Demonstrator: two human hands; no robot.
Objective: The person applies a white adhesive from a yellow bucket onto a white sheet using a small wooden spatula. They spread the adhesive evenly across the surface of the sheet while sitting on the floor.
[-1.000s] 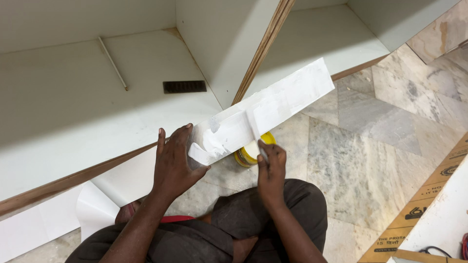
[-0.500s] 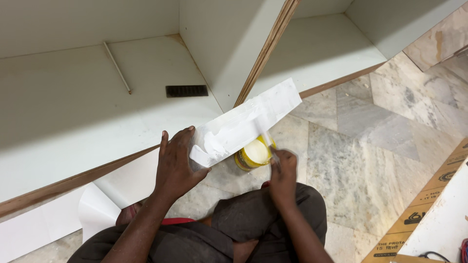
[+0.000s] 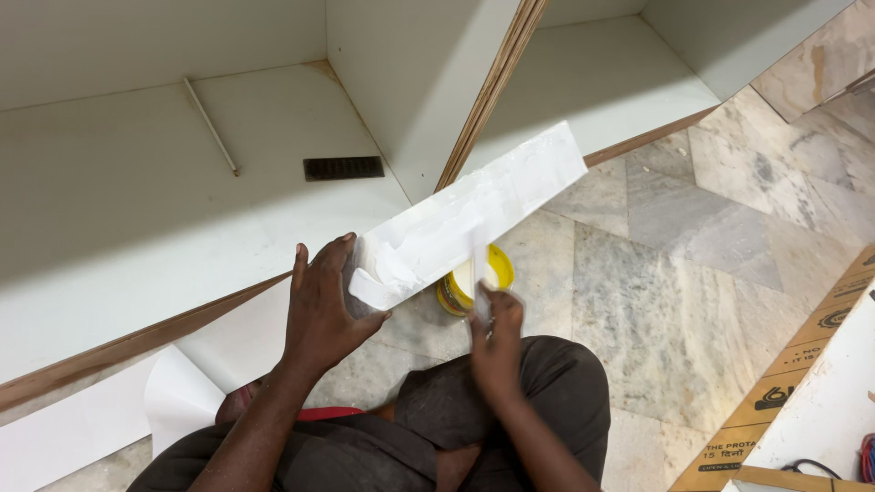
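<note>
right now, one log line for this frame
left hand: holds white strip | right hand: small spreader over yellow tub | strip: smeared with white paste | floor: marble

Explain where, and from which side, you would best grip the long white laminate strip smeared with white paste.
Probably the near end of the long white strip, from the left, where the left hand holds it. Paste coats its upper face and the far end juts over the yellow tub, so pinching the edges keeps fingers clean.
</note>
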